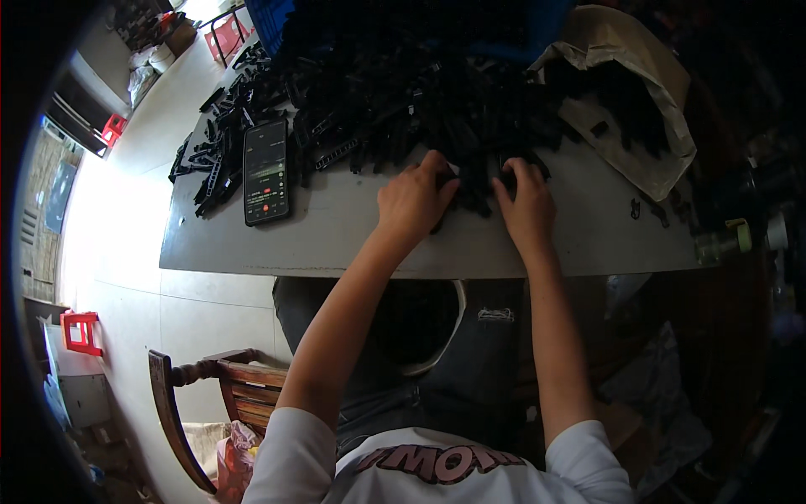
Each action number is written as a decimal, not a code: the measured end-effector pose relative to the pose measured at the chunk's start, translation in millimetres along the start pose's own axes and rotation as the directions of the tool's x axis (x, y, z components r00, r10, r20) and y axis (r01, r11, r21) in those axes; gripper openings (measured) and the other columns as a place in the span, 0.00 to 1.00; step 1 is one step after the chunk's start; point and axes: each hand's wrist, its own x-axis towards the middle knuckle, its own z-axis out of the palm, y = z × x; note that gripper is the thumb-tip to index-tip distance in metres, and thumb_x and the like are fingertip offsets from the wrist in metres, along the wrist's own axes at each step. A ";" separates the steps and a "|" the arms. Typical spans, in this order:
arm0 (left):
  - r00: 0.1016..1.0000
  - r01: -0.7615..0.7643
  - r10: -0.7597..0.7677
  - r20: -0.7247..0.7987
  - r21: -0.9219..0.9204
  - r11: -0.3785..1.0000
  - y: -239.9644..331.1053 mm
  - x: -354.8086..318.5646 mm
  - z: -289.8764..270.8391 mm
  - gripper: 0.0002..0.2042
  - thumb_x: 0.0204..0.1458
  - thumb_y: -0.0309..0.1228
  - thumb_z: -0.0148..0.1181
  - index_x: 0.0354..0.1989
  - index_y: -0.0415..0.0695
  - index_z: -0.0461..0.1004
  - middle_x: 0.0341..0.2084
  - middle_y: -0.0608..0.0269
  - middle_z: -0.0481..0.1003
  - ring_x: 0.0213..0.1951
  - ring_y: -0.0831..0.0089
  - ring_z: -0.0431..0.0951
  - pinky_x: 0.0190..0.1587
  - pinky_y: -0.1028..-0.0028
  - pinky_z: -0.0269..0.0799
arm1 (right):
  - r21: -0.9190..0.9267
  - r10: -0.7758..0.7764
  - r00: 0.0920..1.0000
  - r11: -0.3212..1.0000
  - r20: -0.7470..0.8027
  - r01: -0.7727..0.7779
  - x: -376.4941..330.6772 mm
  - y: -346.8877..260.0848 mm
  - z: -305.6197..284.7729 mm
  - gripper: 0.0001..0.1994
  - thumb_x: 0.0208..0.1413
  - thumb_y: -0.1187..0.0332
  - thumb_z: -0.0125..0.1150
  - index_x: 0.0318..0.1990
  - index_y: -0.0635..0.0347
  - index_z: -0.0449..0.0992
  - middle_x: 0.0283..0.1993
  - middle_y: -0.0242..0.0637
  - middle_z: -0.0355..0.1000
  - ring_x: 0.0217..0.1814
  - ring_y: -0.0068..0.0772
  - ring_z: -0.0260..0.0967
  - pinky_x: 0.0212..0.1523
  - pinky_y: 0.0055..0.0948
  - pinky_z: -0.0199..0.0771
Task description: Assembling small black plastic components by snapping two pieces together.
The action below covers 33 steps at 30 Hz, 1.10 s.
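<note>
A big heap of black plastic parts (361, 101) covers the far half of the grey table (336, 244). At its near edge my left hand (413, 197) is closed, fingers and thumb curled against dark parts that blend together. A little to the right, my right hand (526, 202) bends its fingers and thumb around something dark at the pile. What either hand holds is too dark to make out. Between the two hands lie more black pieces (475, 189). Left of my hands, a phone (267, 172) with a lit screen lies face up beside the heap.
A blue crate (269, 25) stands behind the heap. An open brown paper bag (672, 109) with black parts in it lies at the right. Near the right edge is a clear bottle (718, 245). A wooden chair (248, 391) and a red stool (81, 333) stand left.
</note>
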 end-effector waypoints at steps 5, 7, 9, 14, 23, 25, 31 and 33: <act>0.969 -0.087 -0.013 -0.246 -0.394 0.915 -19.9 -3.9 1.0 0.20 0.47 0.30 0.60 0.49 0.44 0.63 0.33 0.58 0.75 0.35 0.66 0.76 0.32 0.70 0.69 | -0.010 0.084 0.996 0.996 -0.035 -0.085 7.3 7.6 3.6 0.10 0.47 0.73 0.58 0.39 0.56 0.70 0.35 0.36 0.69 0.35 0.35 0.71 0.32 0.30 0.69; 0.989 -0.019 -0.047 -0.138 -0.441 0.897 -27.3 -11.8 -9.9 0.21 0.48 0.29 0.60 0.50 0.42 0.62 0.31 0.60 0.74 0.33 0.71 0.75 0.32 0.73 0.68 | 0.262 0.140 0.981 0.960 -0.137 -0.100 2.4 18.5 5.5 0.09 0.49 0.73 0.56 0.40 0.57 0.70 0.31 0.34 0.68 0.30 0.30 0.68 0.29 0.28 0.67; 0.996 0.057 -0.079 -0.027 -0.479 0.876 -24.9 -20.4 -18.4 0.23 0.48 0.28 0.61 0.51 0.39 0.61 0.29 0.61 0.73 0.32 0.76 0.73 0.31 0.76 0.67 | 0.515 0.218 0.952 0.853 -0.215 -0.079 -9.1 23.3 3.7 0.09 0.50 0.73 0.54 0.41 0.58 0.70 0.28 0.32 0.66 0.25 0.24 0.65 0.25 0.26 0.65; 0.990 0.134 -0.061 0.128 -0.700 0.702 -10.8 -52.6 -28.3 0.19 0.52 0.31 0.57 0.49 0.36 0.61 0.26 0.55 0.74 0.28 0.72 0.75 0.32 0.74 0.68 | 0.923 0.202 0.960 0.295 0.194 -0.248 -45.4 -15.2 -32.6 0.09 0.53 0.70 0.52 0.40 0.63 0.72 0.24 0.28 0.65 0.23 0.14 0.58 0.23 0.16 0.57; 0.970 -0.082 0.207 0.131 -0.622 0.778 22.8 -97.1 -23.4 0.19 0.52 0.30 0.55 0.50 0.37 0.61 0.27 0.47 0.73 0.30 0.54 0.76 0.34 0.67 0.69 | 0.718 -0.138 0.916 0.669 0.376 -0.193 -75.3 -39.3 -60.9 0.11 0.52 0.72 0.55 0.43 0.65 0.72 0.40 0.32 0.66 0.35 0.21 0.63 0.34 0.17 0.64; 0.957 -0.074 0.242 0.162 -0.669 0.740 20.1 -104.2 -20.6 0.20 0.51 0.29 0.55 0.51 0.37 0.61 0.29 0.44 0.73 0.31 0.51 0.75 0.35 0.67 0.69 | 0.637 -0.154 0.974 0.770 0.164 0.015 -84.8 -44.3 -59.4 0.15 0.51 0.71 0.57 0.47 0.62 0.70 0.40 0.31 0.66 0.36 0.22 0.62 0.33 0.18 0.64; 0.914 -0.032 0.304 0.269 -0.699 0.715 26.8 -115.2 -19.4 0.21 0.51 0.26 0.54 0.53 0.36 0.61 0.27 0.53 0.72 0.29 0.69 0.76 0.32 0.75 0.69 | 0.916 0.004 0.916 0.003 0.401 -0.401 -115.9 -41.6 -39.6 0.19 0.49 0.70 0.63 0.48 0.64 0.68 0.47 0.40 0.68 0.49 0.29 0.64 0.51 0.26 0.63; 0.936 -0.025 0.262 0.236 -0.697 0.716 25.0 -119.2 -13.1 0.19 0.50 0.26 0.54 0.52 0.37 0.64 0.27 0.55 0.73 0.29 0.66 0.76 0.33 0.72 0.70 | 0.920 0.034 0.919 -0.020 0.392 -0.392 -117.0 -40.5 -34.7 0.18 0.50 0.69 0.63 0.47 0.65 0.68 0.48 0.41 0.68 0.51 0.29 0.64 0.53 0.26 0.61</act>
